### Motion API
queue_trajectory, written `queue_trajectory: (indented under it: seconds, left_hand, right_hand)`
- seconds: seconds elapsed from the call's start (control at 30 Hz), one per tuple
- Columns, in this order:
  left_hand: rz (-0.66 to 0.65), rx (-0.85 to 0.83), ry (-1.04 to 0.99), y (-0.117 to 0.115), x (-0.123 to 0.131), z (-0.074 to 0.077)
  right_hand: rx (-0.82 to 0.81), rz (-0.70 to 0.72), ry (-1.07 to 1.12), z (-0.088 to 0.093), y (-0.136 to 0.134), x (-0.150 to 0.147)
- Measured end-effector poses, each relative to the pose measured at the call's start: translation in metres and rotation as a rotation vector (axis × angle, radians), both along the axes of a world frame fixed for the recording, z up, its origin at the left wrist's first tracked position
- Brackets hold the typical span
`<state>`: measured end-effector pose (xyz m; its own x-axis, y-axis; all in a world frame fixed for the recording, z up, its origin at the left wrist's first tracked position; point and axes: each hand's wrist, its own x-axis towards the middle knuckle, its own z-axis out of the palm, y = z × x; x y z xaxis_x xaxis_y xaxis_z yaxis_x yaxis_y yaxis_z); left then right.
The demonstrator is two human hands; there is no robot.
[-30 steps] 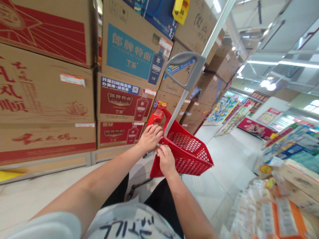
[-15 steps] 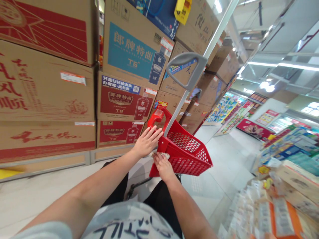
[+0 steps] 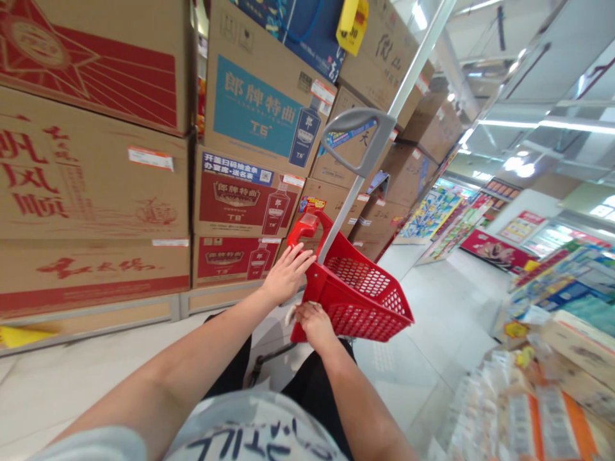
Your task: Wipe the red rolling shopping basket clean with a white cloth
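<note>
Close in, your right hand (image 3: 313, 322) curls against the near wall of the red basket (image 3: 358, 296), pinching something pale too hidden to identify. Your left hand (image 3: 287, 276) lies flat, fingers spread, holding nothing, beside the grey pull handle (image 3: 359, 137). Beyond, pale floor tiles (image 3: 423, 307), stacked cartons (image 3: 240, 153), blurred shelves.

Glossy red plastic basket (image 3: 365, 301) (mesh walls), smooth metal pole w/ matt grey plastic handle (image 3: 359, 137), matt cardboard boxes (image 3: 91, 186).
</note>
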<state>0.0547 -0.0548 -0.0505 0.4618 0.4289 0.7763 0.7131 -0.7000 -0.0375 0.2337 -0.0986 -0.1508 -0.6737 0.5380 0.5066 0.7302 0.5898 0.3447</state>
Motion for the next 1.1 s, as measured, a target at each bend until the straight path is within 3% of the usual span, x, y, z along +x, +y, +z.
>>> queue_trajectory:
  seconds: [0.23, 0.37, 0.53, 0.77, 0.97, 1.1]
  left_hand:
    - [0.035, -0.016, -0.063, 0.008, 0.005, -0.001]
    - [0.039, 0.000, -0.084, 0.012, 0.005, -0.002]
    - [0.053, 0.004, -0.086, 0.016, 0.003, -0.004]
    - [0.018, -0.010, -0.071, 0.020, -0.003, -0.003]
    - [0.005, -0.018, -0.096, 0.021, -0.002, -0.005]
    - [-0.001, -0.033, -0.104, 0.020, -0.001, -0.004]
  right_hand:
    - [-0.004, -0.177, 0.106, 0.026, 0.007, -0.012]
    - [-0.037, -0.132, 0.049, 0.029, 0.008, -0.015]
    - [-0.010, -0.151, 0.085, 0.047, 0.021, -0.020]
    - [-0.080, -0.096, 0.039, 0.022, 0.009, -0.016]
    - [-0.082, -0.155, 0.090, 0.041, 0.023, -0.021]
    - [-0.164, -0.184, 0.063, 0.021, 0.018, -0.022]
